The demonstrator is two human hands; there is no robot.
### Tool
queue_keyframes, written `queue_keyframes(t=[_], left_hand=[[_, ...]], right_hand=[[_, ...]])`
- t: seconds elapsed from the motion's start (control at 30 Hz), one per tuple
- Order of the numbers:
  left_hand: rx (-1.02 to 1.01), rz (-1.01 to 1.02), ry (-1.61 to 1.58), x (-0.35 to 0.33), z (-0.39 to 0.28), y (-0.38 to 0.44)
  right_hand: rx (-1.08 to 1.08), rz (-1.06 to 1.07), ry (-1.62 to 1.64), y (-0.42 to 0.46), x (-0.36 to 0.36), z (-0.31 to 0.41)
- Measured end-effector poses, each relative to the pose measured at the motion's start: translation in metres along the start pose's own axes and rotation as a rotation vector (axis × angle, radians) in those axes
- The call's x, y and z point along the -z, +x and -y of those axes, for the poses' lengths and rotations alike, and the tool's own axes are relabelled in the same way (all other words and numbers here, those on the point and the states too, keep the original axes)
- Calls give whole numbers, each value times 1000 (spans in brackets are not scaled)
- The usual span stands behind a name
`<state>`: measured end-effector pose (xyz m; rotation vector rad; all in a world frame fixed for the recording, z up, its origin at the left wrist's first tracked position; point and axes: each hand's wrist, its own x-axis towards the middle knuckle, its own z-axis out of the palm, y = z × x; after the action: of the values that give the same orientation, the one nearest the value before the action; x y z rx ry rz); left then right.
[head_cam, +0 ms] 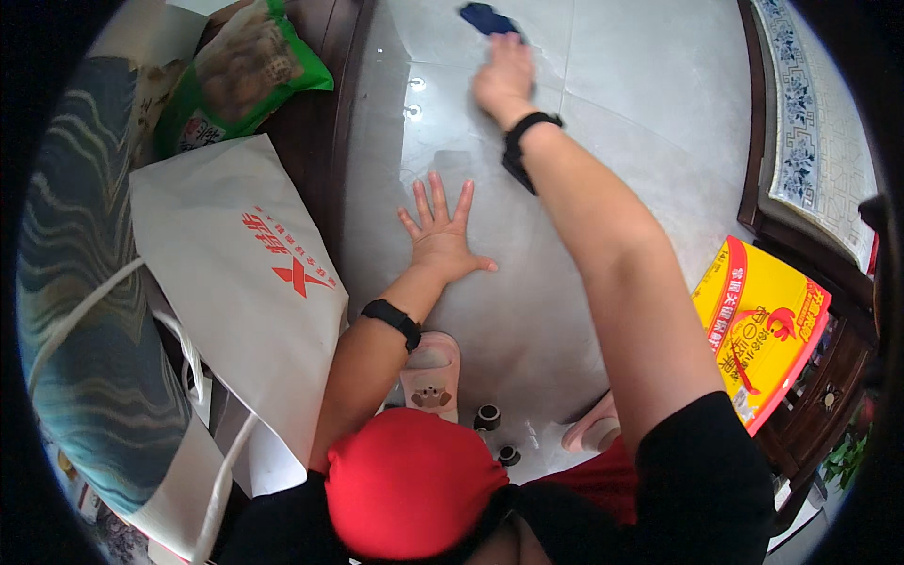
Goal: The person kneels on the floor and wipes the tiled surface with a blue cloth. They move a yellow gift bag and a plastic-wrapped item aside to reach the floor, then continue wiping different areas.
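Observation:
My left hand (439, 236) rests palm down on the glossy grey tiled floor (621, 134), its fingers spread and nothing in it. Farther ahead, my right hand (507, 78) reaches out at arm's length with its fingers on a dark blue cloth (487, 19). This hand is blurred, and part of the cloth is hidden beneath it. A black band (392, 321) circles my left forearm, and another black band (526, 141) is on my right wrist. My knee in red trousers (417, 480) is bent below my left arm.
Left, a white paper bag (233, 233) and a green plastic bag of brown food (247, 78) sit on dark wooden furniture (311, 134). Pink slippers (431, 371) and small dark round objects (487, 417) are near my knees. A yellow box (763, 318) stands at right by a cushioned seat (826, 127).

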<state>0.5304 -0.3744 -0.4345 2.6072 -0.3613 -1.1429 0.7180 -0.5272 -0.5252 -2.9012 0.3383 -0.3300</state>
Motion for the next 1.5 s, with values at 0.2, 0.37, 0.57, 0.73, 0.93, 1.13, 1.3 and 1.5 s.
queue_keyframes(t=[0.2,0.37,0.57,0.73,0.93,1.13,1.3,1.5], left_hand=[[67,87,101,-7,8,4],[32,-1,67,-3,10,-2],[45,28,60,-1,3,-2],[80,-7,88,1,2,-2],[95,-18,122,-1,-2,-4],[90,-85,152,-7,7,-1],[102,-59,142,-5,-7,-4],[115,-79,171,-9,-5,0]], right_hand=[[706,404,348,-28,6,129],[1031,742,534,-37,35,85],[631,564,477,-86,103,-102],[543,752,365,-148,172,-183],[220,277,529,-66,175,-191],[-136,-42,288,-22,62,-98],[519,227,414,-92,66,-26],[606,510,499,-182,121,-101]])
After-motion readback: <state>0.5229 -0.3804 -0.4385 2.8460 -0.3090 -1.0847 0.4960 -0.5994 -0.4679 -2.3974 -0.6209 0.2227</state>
